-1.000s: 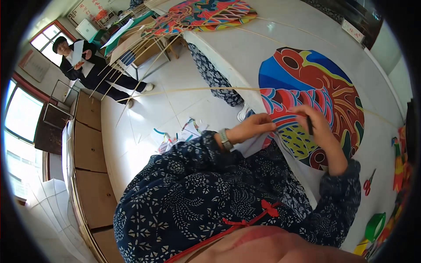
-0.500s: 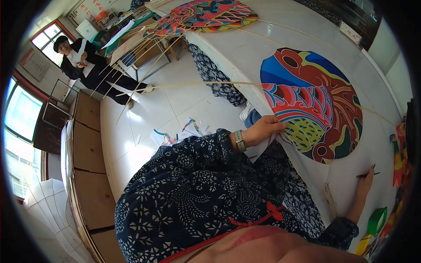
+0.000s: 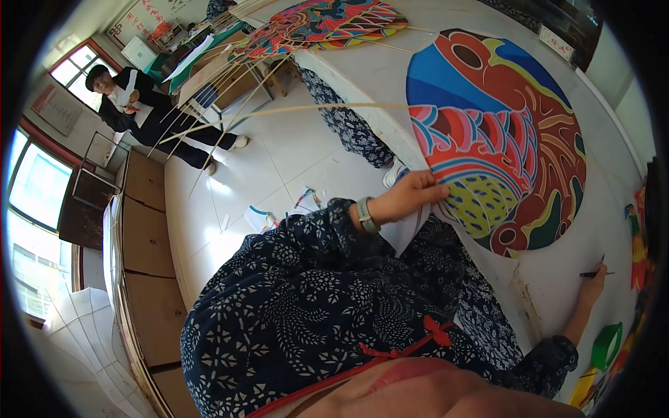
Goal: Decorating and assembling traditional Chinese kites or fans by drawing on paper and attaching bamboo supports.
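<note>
Left hand [image 3: 412, 195] pinches painted disc [image 3: 519, 150] at edge; right hand [image 3: 593, 282] grips dark tool [image 3: 587, 274].

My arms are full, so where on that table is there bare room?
On the table between the near disc and the right hand; also left of that disc, between the far discs and long stick. The right edge is crowded with green tape and colourful pieces.
</note>
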A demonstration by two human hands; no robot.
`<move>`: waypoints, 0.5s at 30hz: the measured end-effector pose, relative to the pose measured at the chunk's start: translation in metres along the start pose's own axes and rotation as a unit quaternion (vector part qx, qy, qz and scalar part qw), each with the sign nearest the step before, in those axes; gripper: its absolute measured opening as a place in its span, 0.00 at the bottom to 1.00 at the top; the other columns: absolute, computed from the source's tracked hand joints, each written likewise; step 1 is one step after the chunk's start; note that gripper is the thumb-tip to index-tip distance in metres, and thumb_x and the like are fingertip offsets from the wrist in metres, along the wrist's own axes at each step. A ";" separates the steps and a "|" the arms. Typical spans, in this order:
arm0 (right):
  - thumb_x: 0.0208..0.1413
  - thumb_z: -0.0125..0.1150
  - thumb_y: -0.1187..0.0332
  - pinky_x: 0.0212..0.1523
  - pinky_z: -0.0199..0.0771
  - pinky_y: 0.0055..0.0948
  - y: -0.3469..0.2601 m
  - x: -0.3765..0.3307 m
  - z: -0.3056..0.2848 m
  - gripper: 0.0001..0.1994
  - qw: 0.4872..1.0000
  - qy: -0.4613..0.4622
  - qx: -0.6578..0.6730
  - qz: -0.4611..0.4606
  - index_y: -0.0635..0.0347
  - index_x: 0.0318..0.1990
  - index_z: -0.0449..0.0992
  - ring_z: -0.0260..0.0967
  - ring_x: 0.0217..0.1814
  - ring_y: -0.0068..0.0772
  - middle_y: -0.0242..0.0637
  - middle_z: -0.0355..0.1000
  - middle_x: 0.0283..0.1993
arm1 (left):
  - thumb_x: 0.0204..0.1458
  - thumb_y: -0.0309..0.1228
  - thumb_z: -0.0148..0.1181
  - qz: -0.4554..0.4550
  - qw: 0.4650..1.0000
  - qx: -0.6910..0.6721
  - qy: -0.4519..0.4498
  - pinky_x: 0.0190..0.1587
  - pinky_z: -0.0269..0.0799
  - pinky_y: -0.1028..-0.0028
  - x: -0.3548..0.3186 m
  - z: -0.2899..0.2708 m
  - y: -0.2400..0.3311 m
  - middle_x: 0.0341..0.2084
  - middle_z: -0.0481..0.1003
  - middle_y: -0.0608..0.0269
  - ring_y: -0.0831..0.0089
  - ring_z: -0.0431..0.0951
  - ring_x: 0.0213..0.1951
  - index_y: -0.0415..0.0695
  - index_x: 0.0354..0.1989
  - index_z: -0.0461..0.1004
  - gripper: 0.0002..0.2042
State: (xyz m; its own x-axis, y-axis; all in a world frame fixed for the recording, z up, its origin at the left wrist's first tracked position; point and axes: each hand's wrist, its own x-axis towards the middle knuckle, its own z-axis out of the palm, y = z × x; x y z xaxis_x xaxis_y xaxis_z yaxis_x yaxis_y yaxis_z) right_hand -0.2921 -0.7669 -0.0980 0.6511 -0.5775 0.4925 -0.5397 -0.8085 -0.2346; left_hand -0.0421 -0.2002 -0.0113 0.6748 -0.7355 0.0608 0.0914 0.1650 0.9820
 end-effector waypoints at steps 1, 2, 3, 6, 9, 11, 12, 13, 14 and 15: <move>0.52 0.43 0.83 0.48 0.65 0.30 0.005 -0.004 0.003 0.18 1.000 -0.004 -0.004 -0.005 0.59 0.50 0.62 0.67 0.43 0.44 0.45 0.68 0.40 | 0.55 0.33 0.52 0.005 1.000 0.006 0.001 0.40 0.67 0.81 0.003 -0.007 -0.001 0.35 0.74 0.65 0.82 0.70 0.34 0.35 0.42 0.70 0.13; 0.52 0.43 0.83 0.48 0.65 0.30 0.009 -0.008 0.004 0.18 1.000 -0.004 -0.005 -0.005 0.59 0.50 0.62 0.67 0.43 0.44 0.45 0.68 0.40 | 0.55 0.33 0.52 0.006 1.000 0.006 0.001 0.40 0.67 0.81 0.007 -0.014 -0.002 0.35 0.74 0.65 0.82 0.70 0.34 0.35 0.42 0.70 0.13; 0.53 0.42 0.82 0.48 0.65 0.30 0.013 -0.013 0.003 0.17 1.000 0.012 -0.009 -0.007 0.60 0.50 0.62 0.67 0.43 0.44 0.45 0.68 0.41 | 0.56 0.33 0.52 -0.010 1.000 -0.005 0.008 0.40 0.67 0.80 0.012 -0.024 -0.004 0.36 0.73 0.65 0.82 0.69 0.35 0.35 0.43 0.70 0.14; 0.55 0.42 0.81 0.47 0.65 0.29 0.018 -0.028 -0.010 0.15 0.999 0.041 -0.026 -0.010 0.61 0.50 0.62 0.67 0.44 0.43 0.46 0.68 0.43 | 0.56 0.34 0.51 -0.029 0.999 0.005 0.021 0.41 0.66 0.80 0.019 -0.043 -0.004 0.36 0.73 0.65 0.81 0.68 0.35 0.35 0.43 0.70 0.14; 0.58 0.43 0.76 0.47 0.66 0.31 0.003 -0.020 -0.050 0.13 0.841 0.116 0.520 0.099 0.63 0.50 0.63 0.68 0.44 0.40 0.46 0.69 0.45 | 0.56 0.34 0.52 -0.026 0.999 0.028 0.021 0.42 0.65 0.79 0.021 -0.047 0.012 0.35 0.73 0.65 0.81 0.68 0.35 0.34 0.43 0.70 0.14; 0.61 0.43 0.68 0.48 0.66 0.32 -0.073 -0.006 -0.103 0.13 0.993 0.103 0.031 -0.054 0.64 0.51 0.64 0.67 0.45 0.37 0.45 0.69 0.46 | 0.55 0.34 0.52 -0.007 0.993 0.091 0.071 0.41 0.66 0.79 0.010 -0.047 0.014 0.34 0.73 0.64 0.80 0.68 0.35 0.34 0.41 0.71 0.15; 0.62 0.41 0.64 0.48 0.66 0.32 -0.114 0.000 -0.121 0.16 0.983 0.083 0.157 -0.053 0.64 0.51 0.65 0.67 0.46 0.35 0.44 0.69 0.47 | 0.55 0.34 0.52 -0.012 0.995 0.069 0.070 0.41 0.66 0.79 0.005 -0.044 0.015 0.34 0.73 0.64 0.80 0.68 0.35 0.34 0.41 0.71 0.15; 0.63 0.39 0.60 0.48 0.65 0.31 -0.150 -0.003 -0.146 0.19 0.961 0.068 0.266 -0.038 0.64 0.52 0.66 0.67 0.46 0.33 0.43 0.69 0.47 | 0.55 0.35 0.53 -0.005 0.995 0.070 0.068 0.41 0.66 0.78 0.004 -0.035 0.022 0.33 0.73 0.64 0.79 0.68 0.35 0.33 0.40 0.72 0.15; 0.63 0.36 0.57 0.49 0.65 0.30 -0.181 0.009 -0.148 0.21 0.954 0.036 0.291 -0.069 0.64 0.52 0.66 0.67 0.45 0.31 0.43 0.69 0.47 | 0.55 0.36 0.53 0.001 0.993 0.080 0.089 0.40 0.66 0.78 -0.003 -0.032 0.027 0.32 0.73 0.64 0.79 0.68 0.35 0.33 0.39 0.72 0.15; 0.63 0.34 0.55 0.49 0.64 0.28 -0.215 0.023 -0.151 0.23 0.943 0.002 0.315 -0.105 0.65 0.52 0.67 0.67 0.45 0.30 0.42 0.69 0.48 | 0.55 0.36 0.53 -0.003 0.994 0.060 0.096 0.40 0.66 0.78 -0.012 -0.031 0.028 0.32 0.73 0.64 0.79 0.68 0.35 0.33 0.39 0.72 0.15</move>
State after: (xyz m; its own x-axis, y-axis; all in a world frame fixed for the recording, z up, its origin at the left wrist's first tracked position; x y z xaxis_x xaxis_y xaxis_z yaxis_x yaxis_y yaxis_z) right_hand -0.2416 -0.5899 0.0903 0.7052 -0.3976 0.5870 0.0269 -0.8124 -0.5825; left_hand -0.0248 -0.1662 0.0097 0.8026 -0.5957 0.0307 0.0156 0.0724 0.9973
